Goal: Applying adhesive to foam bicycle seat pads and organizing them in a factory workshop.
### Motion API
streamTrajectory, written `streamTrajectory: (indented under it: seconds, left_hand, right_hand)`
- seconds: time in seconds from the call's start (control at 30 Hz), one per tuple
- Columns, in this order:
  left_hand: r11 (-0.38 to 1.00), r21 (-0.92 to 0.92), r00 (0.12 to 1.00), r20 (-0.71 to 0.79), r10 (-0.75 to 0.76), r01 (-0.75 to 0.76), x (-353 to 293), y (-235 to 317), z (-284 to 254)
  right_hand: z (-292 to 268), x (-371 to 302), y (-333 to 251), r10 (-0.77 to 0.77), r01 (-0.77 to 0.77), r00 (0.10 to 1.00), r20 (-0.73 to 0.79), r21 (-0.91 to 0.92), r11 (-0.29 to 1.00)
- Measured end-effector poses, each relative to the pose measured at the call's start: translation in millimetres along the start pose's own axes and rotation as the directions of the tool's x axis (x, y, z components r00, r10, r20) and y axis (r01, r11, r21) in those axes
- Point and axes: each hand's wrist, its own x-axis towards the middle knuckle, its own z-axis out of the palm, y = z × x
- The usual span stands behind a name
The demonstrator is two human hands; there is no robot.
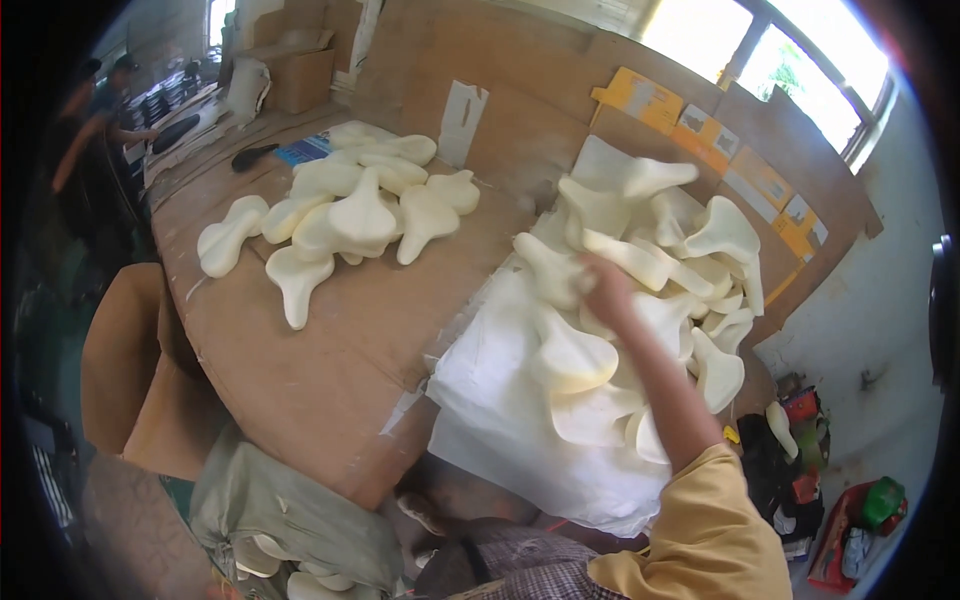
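Observation:
Cream foam bicycle saddle pads lie heaped on a white sheet at the right of the table. My right hand (603, 287) reaches into this heap from the lower right, its fingers closed on the edge of one foam saddle pad (547, 266). The fingertips are partly hidden and a little blurred. Just nearer to me rests another saddle pad (575, 352), and a long one (628, 258) lies beyond the hand. A second pile of saddle pads (362, 212) sits on the cardboard-covered left part of the table. My left hand is out of the picture.
Cardboard panels (520, 85) stand along the table's back. An open cardboard box (125, 365) is at the left edge, with a grey-green sack (290, 505) of more pads below it. Bags and clutter (800, 450) lie by the right wall. People (105, 150) are at far left.

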Motion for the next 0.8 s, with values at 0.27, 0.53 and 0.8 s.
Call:
streamTrajectory:
  seconds: [0.27, 0.53, 0.8]
  left_hand:
    - [0.988, -0.152, 0.967, -0.256, -0.021, -0.019, -7.8, 21.1, -27.7]
    - [0.954, 0.223, 0.921, -0.375, -0.106, 0.201, -39.1, 36.6, 24.3]
    - [0.940, 0.237, 0.904, -0.407, -0.133, 0.245, -31.3, 3.6, 25.1]
  right_hand:
    - [191.8, -116.4, -263.5, -0.767, 0.305, 0.427, 0.480, 0.722, 0.622]
    - [333.3, -221.8, -374.6, -0.884, 0.318, 0.107, 0.456, 0.826, 0.465]
    - [402.9, -323.8, -359.1, -0.865, 0.190, -0.102, 0.491, 0.863, 0.467]
